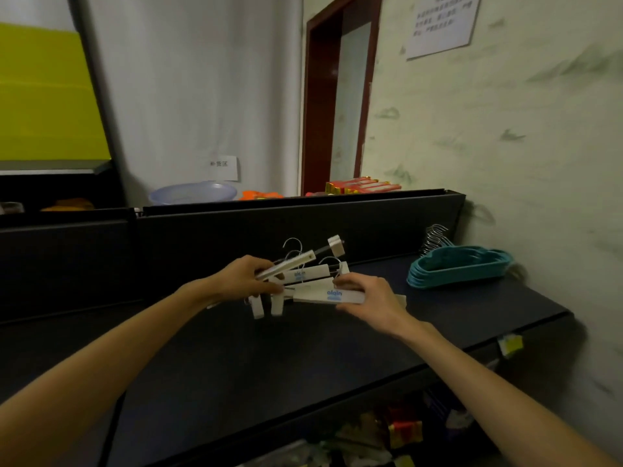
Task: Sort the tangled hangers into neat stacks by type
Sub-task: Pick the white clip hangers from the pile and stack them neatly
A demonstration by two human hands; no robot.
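Several white clip hangers (305, 276) with metal hooks and blue lettering are bunched together above the dark shelf (236, 358). My left hand (244, 278) grips the left end of the bundle, fingers curled round the upper bars. My right hand (369, 298) holds the right end of the lowest white bar, thumb on top. Two white clips dangle below the bundle. A neat stack of teal hangers (458, 266) lies on the shelf at the right, its metal hooks pointing toward the back wall.
A dark back panel (269, 227) rises behind the shelf. On top of it sit a pale blue basin (192, 193), orange items and red-and-yellow boxes (362, 185). The wall closes off the right side. Packaged goods fill the lower shelf (387, 433).
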